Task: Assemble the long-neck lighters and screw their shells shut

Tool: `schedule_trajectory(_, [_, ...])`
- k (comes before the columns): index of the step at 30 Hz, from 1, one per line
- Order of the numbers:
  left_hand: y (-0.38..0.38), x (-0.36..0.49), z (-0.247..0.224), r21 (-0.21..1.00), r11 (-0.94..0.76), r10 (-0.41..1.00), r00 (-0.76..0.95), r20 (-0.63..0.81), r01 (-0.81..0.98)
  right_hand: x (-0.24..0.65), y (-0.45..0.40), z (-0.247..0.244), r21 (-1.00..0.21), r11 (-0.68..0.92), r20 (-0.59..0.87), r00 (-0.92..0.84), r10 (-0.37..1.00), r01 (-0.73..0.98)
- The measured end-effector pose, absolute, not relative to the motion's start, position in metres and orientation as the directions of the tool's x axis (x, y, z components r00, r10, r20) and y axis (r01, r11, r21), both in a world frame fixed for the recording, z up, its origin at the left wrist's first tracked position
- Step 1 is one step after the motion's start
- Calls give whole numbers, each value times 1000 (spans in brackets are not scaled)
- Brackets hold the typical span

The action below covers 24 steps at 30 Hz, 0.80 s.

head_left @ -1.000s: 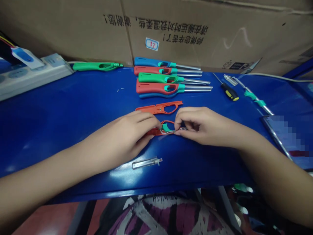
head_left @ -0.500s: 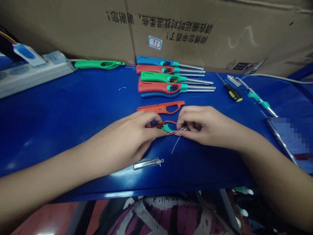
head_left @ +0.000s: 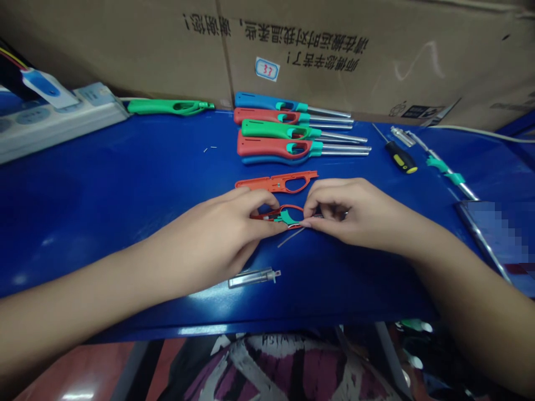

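The thin strand [head_left: 291,238] swings leftward; we lightly steady the nearer lighter half-shell [head_left: 273,211], left hand [head_left: 234,223] and right hand [head_left: 343,209] closely pinching it.

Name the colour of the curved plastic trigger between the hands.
The curved plastic trigger is bluish green: head view.

Glossy blue tabletop [head_left: 125,184] w/ light glare nr front edge. Lg cardboard box [head_left: 125,50] fills bkgd behind it, upside-down Chinese txt [head_left: 326,53] + no. 33 sticker [head_left: 267,69] on its face. Reddish floor [head_left: 94,365] below, btm L, w/ bright reflection; dark table leg [head_left: 142,367] alongside.
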<state>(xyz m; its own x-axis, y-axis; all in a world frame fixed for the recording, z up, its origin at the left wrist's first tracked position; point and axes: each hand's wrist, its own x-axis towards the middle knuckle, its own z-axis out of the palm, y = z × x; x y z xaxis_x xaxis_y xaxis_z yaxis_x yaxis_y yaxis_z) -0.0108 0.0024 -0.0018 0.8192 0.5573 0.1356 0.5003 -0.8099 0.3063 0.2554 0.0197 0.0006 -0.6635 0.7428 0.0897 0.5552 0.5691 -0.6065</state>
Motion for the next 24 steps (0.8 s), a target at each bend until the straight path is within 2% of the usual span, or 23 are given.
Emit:
schedule_trajectory(6, [3,-13,-1,246,-836,530,837,133,491,257,16,7,-528,675,123,-739,662,516])
schedule_trajectory(12, [0,-11,2,155,-845,526,847,72,512,260,2,12,-315,732,25,-766,642,604])
schedule_trajectory(16, [-3,-11,1,132,-846,530,843,91,517,260,-3,12,-205,767,27,-780,626,608])
schedule_trajectory(24, [-7,-13,-5,122,-842,540,829,149,526,266,-2,14,-187,789,11,-802,597,585])
